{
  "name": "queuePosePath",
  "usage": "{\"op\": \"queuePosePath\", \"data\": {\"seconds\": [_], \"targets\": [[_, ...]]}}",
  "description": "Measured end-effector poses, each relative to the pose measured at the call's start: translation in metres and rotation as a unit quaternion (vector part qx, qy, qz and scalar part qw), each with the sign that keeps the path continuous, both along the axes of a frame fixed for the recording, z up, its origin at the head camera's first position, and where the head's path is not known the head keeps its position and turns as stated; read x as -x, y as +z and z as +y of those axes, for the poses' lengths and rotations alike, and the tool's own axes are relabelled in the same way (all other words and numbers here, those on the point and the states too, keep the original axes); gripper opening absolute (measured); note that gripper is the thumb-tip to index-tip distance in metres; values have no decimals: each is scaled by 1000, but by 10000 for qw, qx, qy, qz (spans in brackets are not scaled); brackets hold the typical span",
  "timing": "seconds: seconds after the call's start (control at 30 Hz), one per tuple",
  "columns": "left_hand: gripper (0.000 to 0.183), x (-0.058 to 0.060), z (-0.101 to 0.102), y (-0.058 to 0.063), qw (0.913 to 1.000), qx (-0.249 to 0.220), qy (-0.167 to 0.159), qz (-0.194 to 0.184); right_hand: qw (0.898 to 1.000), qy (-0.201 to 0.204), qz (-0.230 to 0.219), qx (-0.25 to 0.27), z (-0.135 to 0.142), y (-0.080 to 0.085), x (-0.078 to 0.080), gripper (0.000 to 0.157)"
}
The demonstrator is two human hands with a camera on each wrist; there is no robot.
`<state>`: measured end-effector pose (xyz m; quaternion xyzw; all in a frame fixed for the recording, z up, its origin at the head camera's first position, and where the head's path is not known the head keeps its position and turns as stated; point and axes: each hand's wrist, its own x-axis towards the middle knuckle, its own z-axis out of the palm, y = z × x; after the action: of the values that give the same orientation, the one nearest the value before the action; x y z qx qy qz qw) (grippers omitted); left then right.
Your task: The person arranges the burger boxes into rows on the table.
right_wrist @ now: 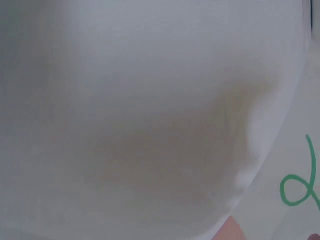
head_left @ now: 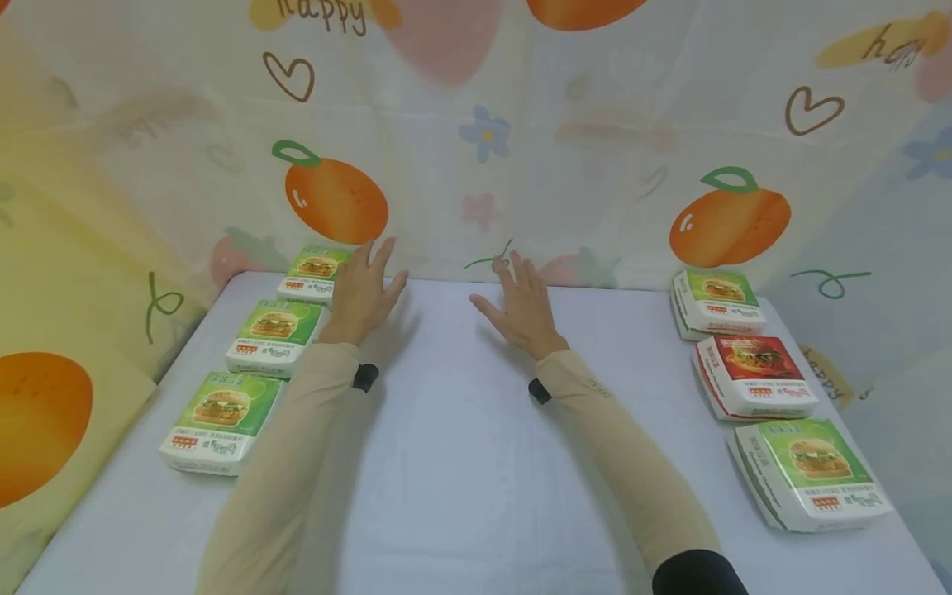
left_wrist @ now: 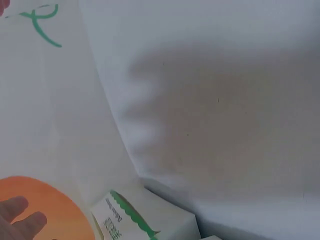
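Observation:
My left hand (head_left: 362,293) hovers over the back left of the table with its fingers spread and nothing in it. It overlaps the right edge of the back green-and-white burger box (head_left: 312,271) in the head view. Some of its fingers (left_wrist: 22,222) show at the lower left of the left wrist view, beside a white box (left_wrist: 155,215). To the right, my right hand (head_left: 523,307) is held over the table's back middle, fingers extended, also holding nothing. Its shadow falls on the cloth in the right wrist view.
Two more green burger boxes (head_left: 277,330) (head_left: 223,417) line the left side, the sleeve partly covering them. Down the right side stand a green box (head_left: 720,297), a red box (head_left: 760,372) and another green box (head_left: 814,471). A fruit-patterned curtain (head_left: 565,190) hangs behind the white table (head_left: 446,496).

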<state>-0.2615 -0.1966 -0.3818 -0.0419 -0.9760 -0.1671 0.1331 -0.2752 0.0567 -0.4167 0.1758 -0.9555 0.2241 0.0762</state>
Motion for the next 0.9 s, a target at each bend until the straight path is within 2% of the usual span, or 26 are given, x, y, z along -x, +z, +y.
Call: {"op": "queuePosePath", "data": {"seconds": [0.37, 0.63, 0.9], "targets": [[57, -2, -23, 4, 9990, -334, 48, 304, 9975, 498, -1, 493, -25, 2, -1, 76], [53, -3, -40, 5, 9977, -582, 168, 292, 9940, 752, -159, 773, -42, 8, -2, 75], [56, -6, -57, 5, 9983, -480, 279, 163, 9918, 931, -515, 713, -55, 11, -4, 75]]}}
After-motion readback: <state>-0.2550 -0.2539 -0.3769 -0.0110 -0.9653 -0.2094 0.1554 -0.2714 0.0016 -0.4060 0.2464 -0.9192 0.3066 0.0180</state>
